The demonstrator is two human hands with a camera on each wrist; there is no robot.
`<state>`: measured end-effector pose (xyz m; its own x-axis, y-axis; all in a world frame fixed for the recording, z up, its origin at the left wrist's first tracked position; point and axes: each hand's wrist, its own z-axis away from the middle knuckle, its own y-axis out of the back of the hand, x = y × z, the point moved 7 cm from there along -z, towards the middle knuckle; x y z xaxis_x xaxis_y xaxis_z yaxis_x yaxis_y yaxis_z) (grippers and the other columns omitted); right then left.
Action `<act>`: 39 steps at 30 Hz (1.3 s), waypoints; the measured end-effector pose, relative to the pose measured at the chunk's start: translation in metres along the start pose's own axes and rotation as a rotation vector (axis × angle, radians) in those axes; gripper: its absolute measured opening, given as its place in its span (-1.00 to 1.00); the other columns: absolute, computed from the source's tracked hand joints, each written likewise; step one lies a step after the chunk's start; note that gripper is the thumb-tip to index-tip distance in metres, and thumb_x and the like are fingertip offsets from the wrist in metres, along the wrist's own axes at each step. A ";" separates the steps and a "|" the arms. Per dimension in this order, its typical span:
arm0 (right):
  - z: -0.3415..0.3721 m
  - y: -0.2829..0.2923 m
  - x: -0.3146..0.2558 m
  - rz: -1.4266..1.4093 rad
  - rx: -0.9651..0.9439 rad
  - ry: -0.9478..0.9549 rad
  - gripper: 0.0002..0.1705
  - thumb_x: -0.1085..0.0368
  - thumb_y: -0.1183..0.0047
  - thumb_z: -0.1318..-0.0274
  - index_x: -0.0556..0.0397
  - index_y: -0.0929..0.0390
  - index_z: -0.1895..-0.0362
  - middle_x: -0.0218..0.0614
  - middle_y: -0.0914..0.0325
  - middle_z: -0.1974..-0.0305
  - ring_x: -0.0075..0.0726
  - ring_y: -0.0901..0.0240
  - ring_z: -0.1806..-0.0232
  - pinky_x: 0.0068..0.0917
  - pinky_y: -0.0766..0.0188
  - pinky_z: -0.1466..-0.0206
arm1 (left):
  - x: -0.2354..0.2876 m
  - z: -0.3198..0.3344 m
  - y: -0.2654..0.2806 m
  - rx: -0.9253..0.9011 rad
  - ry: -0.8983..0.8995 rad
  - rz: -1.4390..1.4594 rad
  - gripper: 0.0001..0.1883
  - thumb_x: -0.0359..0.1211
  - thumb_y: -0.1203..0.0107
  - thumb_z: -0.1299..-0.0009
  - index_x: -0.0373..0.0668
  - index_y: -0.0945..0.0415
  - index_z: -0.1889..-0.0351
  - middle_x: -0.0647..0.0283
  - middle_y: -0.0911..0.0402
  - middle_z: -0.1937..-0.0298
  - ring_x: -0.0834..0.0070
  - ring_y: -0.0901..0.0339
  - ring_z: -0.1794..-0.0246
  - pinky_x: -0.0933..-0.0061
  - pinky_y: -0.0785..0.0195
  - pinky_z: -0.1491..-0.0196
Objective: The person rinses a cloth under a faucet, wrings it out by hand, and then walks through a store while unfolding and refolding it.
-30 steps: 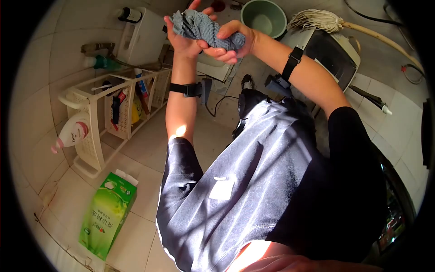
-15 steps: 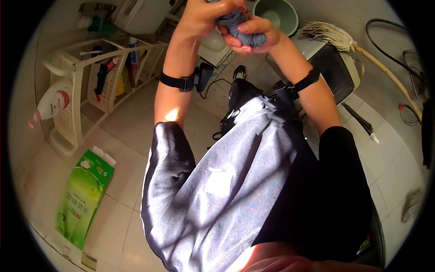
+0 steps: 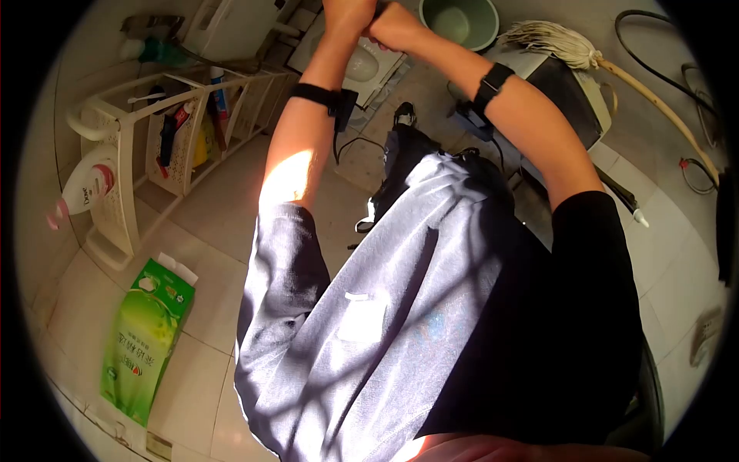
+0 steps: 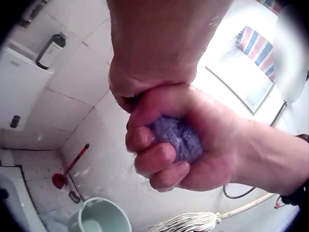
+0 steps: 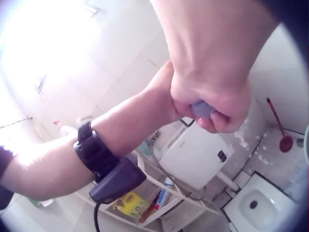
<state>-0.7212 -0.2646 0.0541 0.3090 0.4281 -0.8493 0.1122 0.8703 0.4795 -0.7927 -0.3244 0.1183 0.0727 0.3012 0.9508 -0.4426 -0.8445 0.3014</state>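
Both hands are wrapped around a twisted blue-grey cloth [image 4: 178, 137] [image 5: 203, 109], one hand against the other. In the left wrist view the right hand [image 4: 169, 145] curls its fingers over the cloth's bunched end, and the left hand [image 4: 140, 89] grips beside it, its fingers mostly hidden. From the right wrist view, the right hand [image 5: 215, 104] covers most of the cloth and hides much of the left hand. At the head view's top edge, the left hand [image 3: 350, 14] and right hand [image 3: 396, 29] are partly cut off. Drops of water show near the hands.
A green basin [image 3: 459, 21] and a mop [image 3: 550, 42] stand beyond the right forearm. A squat toilet [image 5: 258, 205] lies below. Left of the person are a rack [image 3: 123, 185] with bottles and a green package [image 3: 148, 339] on the floor.
The hands and cloth have moved up to the head view's top edge. The left hand, open-fingered under the cloth a second ago, has closed round it.
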 end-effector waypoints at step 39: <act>-0.012 -0.076 0.103 0.165 0.306 -0.461 -0.37 0.01 0.02 -0.08 0.30 -0.31 -0.05 0.11 -0.51 0.04 0.07 -0.49 -0.01 -0.19 -0.45 0.00 | -0.079 -0.028 -0.090 -0.504 0.100 -0.890 -0.63 -0.24 -0.03 -0.13 -0.39 -0.59 0.30 -0.17 -0.62 0.26 -0.02 -0.60 0.21 0.17 -0.47 0.13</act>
<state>-0.7095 -0.2837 -0.0721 0.7175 0.3420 -0.6069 0.2746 0.6618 0.6976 -0.7836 -0.2598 0.0143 0.4934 0.7825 0.3798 -0.5902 -0.0196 0.8070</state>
